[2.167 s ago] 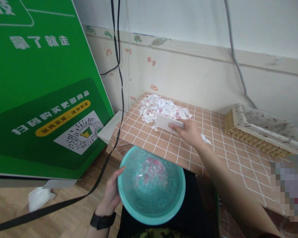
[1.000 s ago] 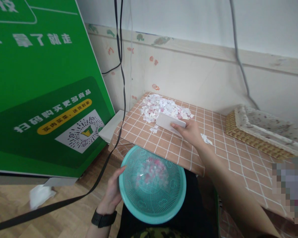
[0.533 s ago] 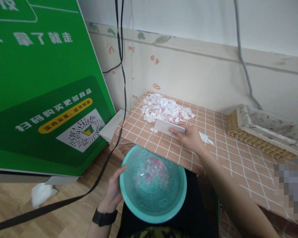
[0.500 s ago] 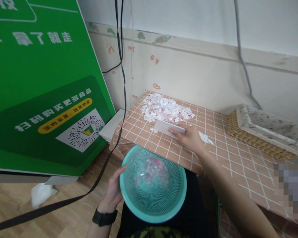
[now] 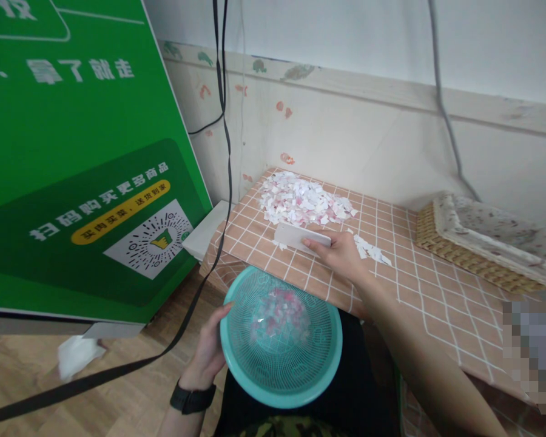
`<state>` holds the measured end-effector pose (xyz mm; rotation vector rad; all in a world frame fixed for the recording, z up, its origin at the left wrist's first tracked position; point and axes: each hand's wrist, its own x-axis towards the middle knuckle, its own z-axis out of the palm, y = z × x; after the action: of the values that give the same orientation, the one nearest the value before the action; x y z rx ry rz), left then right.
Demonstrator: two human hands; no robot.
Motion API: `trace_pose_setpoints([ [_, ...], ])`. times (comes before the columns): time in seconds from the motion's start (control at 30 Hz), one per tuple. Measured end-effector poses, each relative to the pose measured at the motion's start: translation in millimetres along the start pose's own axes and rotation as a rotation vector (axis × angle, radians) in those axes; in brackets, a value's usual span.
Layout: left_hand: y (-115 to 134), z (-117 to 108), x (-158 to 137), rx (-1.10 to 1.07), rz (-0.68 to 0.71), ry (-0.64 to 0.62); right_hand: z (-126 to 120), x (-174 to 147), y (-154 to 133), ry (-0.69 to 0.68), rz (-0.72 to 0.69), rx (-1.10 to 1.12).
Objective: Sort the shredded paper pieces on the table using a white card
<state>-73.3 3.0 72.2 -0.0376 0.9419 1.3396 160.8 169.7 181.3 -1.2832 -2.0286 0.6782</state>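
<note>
My left hand (image 5: 212, 343) grips the left rim of a teal plastic colander (image 5: 279, 394), which sits below the table's front edge. Pink and whitish paper scraps (image 5: 282, 318) lie in its bottom. In my right hand (image 5: 339, 252) is a flat white scraper (image 5: 298, 237), held low over the tabletop with its long side toward the colander. Behind the scraper spreads a heap of torn white and pink paper bits (image 5: 300, 197). A few small pieces (image 5: 279, 245) show at its front left, and a smaller group of white scraps (image 5: 373, 250) lies right of my hand.
A brown checked cloth (image 5: 437, 303) covers the table. At the right stands a lined wicker basket (image 5: 482, 252). A green sign panel (image 5: 91, 152) rises on the left. A black strap (image 5: 227, 152) hangs down across the view, before the wall (image 5: 346, 133).
My right hand has moved the scraper slightly to the left across the table. The colander and my left hand have stayed nearly in place.
</note>
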Motion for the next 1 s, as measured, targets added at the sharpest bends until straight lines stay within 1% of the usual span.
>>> trace_pose_setpoints([
  [0.13,0,0,0,-0.001,-0.003,-0.011,2,3,1,0.035,0.005,-0.006],
  [0.3,0,0,1,-0.013,0.003,-0.016,2,5,2,0.002,0.006,-0.036],
  [0.43,0,-1,1,-0.02,-0.002,-0.02,-2,6,-1,0.004,-0.029,-0.099],
  [0.53,0,0,1,-0.016,0.007,-0.016,-5,4,-5,-0.03,-0.054,-0.115],
  [0.63,0,1,0,-0.016,0.012,-0.011,-5,1,-10,-0.045,-0.026,-0.12],
  [0.73,0,1,-1,-0.013,0.011,-0.005,-1,-1,-12,-0.022,0.002,-0.113],
  [0.83,1,1,-1,-0.006,0.014,0.001,3,-1,-14,0.022,-0.005,-0.112],
  [0.93,1,1,-2,-0.002,0.017,-0.002,6,1,-16,0.058,-0.003,-0.163],
  [1.0,1,1,-2,-0.005,0.018,-0.007,8,2,-17,0.11,0.003,-0.216],
])
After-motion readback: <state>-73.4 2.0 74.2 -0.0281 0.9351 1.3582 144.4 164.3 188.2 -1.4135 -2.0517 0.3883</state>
